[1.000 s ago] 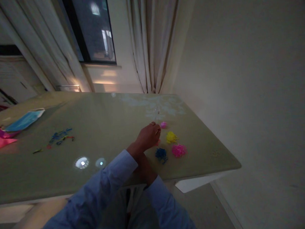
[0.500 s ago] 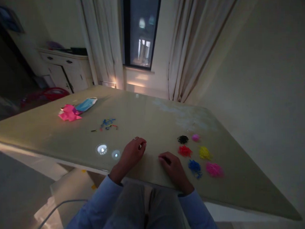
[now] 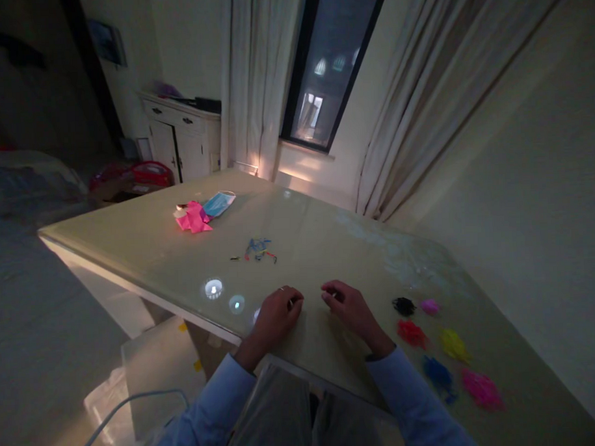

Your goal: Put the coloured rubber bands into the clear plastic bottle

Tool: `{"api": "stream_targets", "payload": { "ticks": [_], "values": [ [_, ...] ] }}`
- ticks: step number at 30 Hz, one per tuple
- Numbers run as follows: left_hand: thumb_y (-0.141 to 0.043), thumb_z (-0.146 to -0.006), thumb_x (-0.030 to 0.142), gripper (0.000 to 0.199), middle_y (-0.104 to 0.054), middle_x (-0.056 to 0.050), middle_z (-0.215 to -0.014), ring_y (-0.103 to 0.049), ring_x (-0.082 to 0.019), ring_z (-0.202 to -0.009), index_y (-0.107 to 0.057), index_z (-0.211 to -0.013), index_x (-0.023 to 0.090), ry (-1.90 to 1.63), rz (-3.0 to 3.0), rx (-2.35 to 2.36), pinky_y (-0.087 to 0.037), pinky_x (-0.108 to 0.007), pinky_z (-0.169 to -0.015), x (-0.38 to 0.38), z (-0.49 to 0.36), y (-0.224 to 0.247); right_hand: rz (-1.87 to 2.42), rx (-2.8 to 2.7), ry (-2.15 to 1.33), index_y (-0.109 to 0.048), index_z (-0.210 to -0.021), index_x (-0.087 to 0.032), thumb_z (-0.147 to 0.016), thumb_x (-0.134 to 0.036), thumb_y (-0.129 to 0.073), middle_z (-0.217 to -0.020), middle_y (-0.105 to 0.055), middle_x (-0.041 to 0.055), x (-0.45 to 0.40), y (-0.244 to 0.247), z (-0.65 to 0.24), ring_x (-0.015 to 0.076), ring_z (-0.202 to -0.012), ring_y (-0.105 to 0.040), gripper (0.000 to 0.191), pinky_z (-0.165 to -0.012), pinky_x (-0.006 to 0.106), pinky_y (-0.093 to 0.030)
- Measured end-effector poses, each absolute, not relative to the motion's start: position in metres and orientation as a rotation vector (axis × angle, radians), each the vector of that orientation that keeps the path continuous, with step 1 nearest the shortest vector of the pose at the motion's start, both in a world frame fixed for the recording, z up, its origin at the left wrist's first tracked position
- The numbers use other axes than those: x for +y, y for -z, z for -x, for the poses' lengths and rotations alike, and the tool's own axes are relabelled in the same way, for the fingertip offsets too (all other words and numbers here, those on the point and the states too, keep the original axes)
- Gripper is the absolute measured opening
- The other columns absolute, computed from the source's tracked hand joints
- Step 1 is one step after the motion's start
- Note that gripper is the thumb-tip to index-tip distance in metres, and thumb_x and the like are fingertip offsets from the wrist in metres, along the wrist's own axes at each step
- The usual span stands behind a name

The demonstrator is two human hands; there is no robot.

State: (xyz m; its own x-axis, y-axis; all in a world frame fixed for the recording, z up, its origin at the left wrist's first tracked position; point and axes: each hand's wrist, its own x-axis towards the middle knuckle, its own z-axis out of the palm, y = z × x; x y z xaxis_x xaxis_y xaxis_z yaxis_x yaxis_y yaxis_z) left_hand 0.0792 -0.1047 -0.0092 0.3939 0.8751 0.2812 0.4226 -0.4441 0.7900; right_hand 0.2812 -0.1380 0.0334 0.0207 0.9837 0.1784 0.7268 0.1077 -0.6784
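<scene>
I see left hand (image 3: 277, 315) and right hand (image 3: 352, 310) curled just inside the table's (image 3: 132, 236) near edge; can't tell if they pinch anything. Red pile (image 3: 411, 334), blue pile (image 3: 437, 373) lie toward its right edge.

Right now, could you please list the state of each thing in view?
Left hand, fingers curled, contents unclear
Right hand, fingers curled, contents unclear
Black pile, heaped
Red pile, heaped
Yellow pile, heaped
Blue pile, heaped
Light-pink pile, heaped
Deep-pink pile, heaped
Mixed strands, scattered
Face mask, unworn
Pink sheet, crumpled
Curtains, parted
Window, unclear if open
Cabinet doors, unclear
</scene>
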Motion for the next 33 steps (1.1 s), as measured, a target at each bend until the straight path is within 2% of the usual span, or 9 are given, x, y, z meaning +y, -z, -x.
{"api": "stream_targets", "payload": {
  "ticks": [3, 7, 13, 16, 21, 27, 33],
  "values": [
    [-0.054, -0.086, 0.024, 0.016, -0.071, -0.005, -0.086, -0.063, -0.018, -0.077, -0.069, -0.086, 0.019, -1.009, -1.863, 1.056, -0.047, -0.030, -0.075, -0.102, -0.078, 0.010, 1.591, -1.939, -0.454, -0.070, -0.101, -0.017, -0.087, -0.026, -0.055, -0.082, -0.070, 0.0032, -0.088, -0.042, -0.248, 0.0140, -0.065, -0.063, 0.022, -0.066, 0.026, -0.049],
    [-0.053, -0.086, 0.025, 0.018, -0.072, -0.005, -0.086, -0.064, -0.018, -0.080, -0.069, -0.086, 0.018, -1.128, -1.649, 1.028, -0.048, -0.029, -0.075, -0.098, -0.077, 0.013, 1.571, -2.158, -0.358, -0.071, -0.104, -0.017, -0.084, -0.015, -0.058, -0.093, -0.073, 0.0048, -0.027, -0.041, -0.207, 0.0150, -0.078, -0.065, 0.024, -0.077, 0.026, -0.049],
    [-0.055, -0.085, 0.026, 0.017, -0.072, -0.004, -0.083, -0.065, -0.018, -0.078, -0.070, -0.087, 0.019, -1.141, -1.556, 1.052, -0.048, -0.029, -0.073, -0.098, -0.080, 0.013, 1.669, -2.325, -0.248, -0.073, -0.109, -0.019, -0.087, -0.014, -0.056, -0.100, -0.073, 0.0085, 0.024, -0.026, -0.175, 0.0196, -0.091, -0.064, 0.028, -0.087, 0.029, -0.046],
    [-0.054, -0.086, 0.026, 0.018, -0.073, -0.004, -0.085, -0.065, -0.018, -0.079, -0.070, -0.088, 0.019, -1.149, -1.536, 1.044, -0.048, -0.029, -0.074, -0.098, -0.080, 0.013, 1.721, -2.365, -0.192, -0.073, -0.111, -0.020, -0.089, -0.016, -0.055, -0.102, -0.072, 0.0090, 0.033, -0.023, -0.170, 0.0207, -0.095, -0.064, 0.029, -0.087, 0.029, -0.045],
    [-0.054, -0.085, 0.027, 0.018, -0.073, -0.004, -0.084, -0.065, -0.018, -0.078, -0.069, -0.086, 0.018, -1.165, -1.524, 1.042, -0.048, -0.029, -0.073, -0.097, -0.081, 0.014, 1.749, -2.407, -0.137, -0.076, -0.098, -0.021, -0.091, -0.019, -0.053, -0.101, -0.070, 0.0088, 0.035, -0.022, -0.165, 0.0208, -0.095, -0.063, 0.024, -0.082, 0.028, -0.045],
    [-0.055, -0.084, 0.027, 0.017, -0.073, -0.003, -0.085, -0.065, -0.018, -0.079, -0.070, -0.086, 0.019, -1.177, -1.523, 1.055, -0.049, -0.030, -0.075, -0.097, -0.081, 0.014, 1.762, -2.365, -0.133, -0.074, -0.093, -0.019, -0.094, -0.020, -0.050, -0.102, -0.068, 0.0107, 0.032, -0.021, -0.165, 0.0211, -0.092, -0.063, 0.025, -0.078, 0.029, -0.045],
    [-0.056, -0.085, 0.029, 0.018, -0.073, -0.002, -0.083, -0.065, -0.017, -0.077, -0.070, -0.085, 0.019, -1.184, -1.509, 1.047, -0.050, -0.028, -0.074, -0.097, -0.079, 0.011, 1.721, -2.236, -0.231, -0.071, -0.092, -0.019, -0.093, -0.018, -0.052, -0.104, -0.066, 0.0088, 0.025, -0.023, -0.170, 0.0187, -0.093, -0.060, 0.019, -0.084, 0.029, -0.044]
  ]
}}
